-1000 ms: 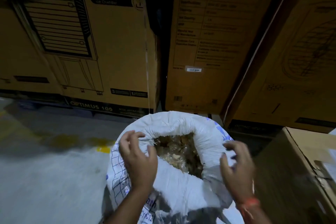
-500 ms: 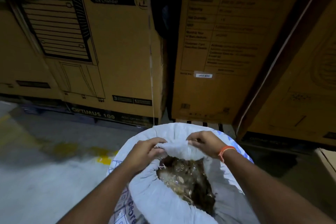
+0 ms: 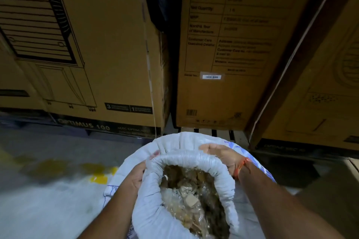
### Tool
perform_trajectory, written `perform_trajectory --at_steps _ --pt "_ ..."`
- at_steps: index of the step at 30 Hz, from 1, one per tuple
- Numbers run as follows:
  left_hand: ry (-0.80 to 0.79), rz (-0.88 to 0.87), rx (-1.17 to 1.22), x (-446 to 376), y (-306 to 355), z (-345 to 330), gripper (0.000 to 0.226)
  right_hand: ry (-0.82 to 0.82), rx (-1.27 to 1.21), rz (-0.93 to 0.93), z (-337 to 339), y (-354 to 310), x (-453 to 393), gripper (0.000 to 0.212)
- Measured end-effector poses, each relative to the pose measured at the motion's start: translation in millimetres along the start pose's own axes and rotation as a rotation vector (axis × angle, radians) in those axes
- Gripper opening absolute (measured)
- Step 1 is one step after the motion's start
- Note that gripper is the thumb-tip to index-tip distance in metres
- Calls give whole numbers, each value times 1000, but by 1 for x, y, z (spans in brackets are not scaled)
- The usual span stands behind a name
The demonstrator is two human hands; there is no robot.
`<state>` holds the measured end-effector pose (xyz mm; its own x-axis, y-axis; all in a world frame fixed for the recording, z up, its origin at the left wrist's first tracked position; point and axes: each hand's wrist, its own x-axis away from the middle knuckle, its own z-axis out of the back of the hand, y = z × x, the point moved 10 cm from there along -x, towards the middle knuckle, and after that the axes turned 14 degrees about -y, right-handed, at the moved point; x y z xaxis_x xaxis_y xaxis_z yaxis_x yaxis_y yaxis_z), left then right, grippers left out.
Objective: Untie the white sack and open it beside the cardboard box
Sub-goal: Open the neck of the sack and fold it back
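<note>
Against the far wall stand big printed cartons (image 3: 108, 48), with a bare concrete floor (image 3: 38, 200) in front of them, marked by a yellow smear (image 3: 99, 177). Nearer, low in the middle of the view, the white sack (image 3: 186, 141) stands upright on that floor. Its mouth is already untied and its top is rolled outward into a thick cuff around an opening that shows brownish scraps and crinkled clear plastic (image 3: 192, 196). At the right edge, a dim brown surface may be the cardboard box named in the task, but it is too dark to be sure.

Both hands are on the cuff. The left hand (image 3: 136, 178) has its fingers curled over the roll on the near left. The right hand (image 3: 223, 155), with an orange thread at the wrist, grips the far right part of the roll, fingers closed on the cloth.

Judging by this, the step in hand is widening and turning down the mouth. Next, both hands would need to roll the cuff down evenly so the sack stays upright and spills nothing.
</note>
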<state>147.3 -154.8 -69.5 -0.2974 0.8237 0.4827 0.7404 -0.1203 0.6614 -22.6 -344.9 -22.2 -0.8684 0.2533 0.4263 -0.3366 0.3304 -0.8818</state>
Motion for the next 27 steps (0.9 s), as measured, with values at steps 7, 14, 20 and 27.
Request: perform_trajectory --at_steps 7,14,20,27 --pt "-189 43 -206 2 8 -4 35 11 373 -32 10 0 14 37" --pt "-93 38 -1046 28 31 -14 34 179 931 -40 -2 -29 42 26" --pt "653 -266 -1415 146 85 -57 62 574 1228 -215 -8 -23 132 89" --pt "496 -59 -1602 145 -14 -65 100 319 1184 -354 -37 38 136 81"
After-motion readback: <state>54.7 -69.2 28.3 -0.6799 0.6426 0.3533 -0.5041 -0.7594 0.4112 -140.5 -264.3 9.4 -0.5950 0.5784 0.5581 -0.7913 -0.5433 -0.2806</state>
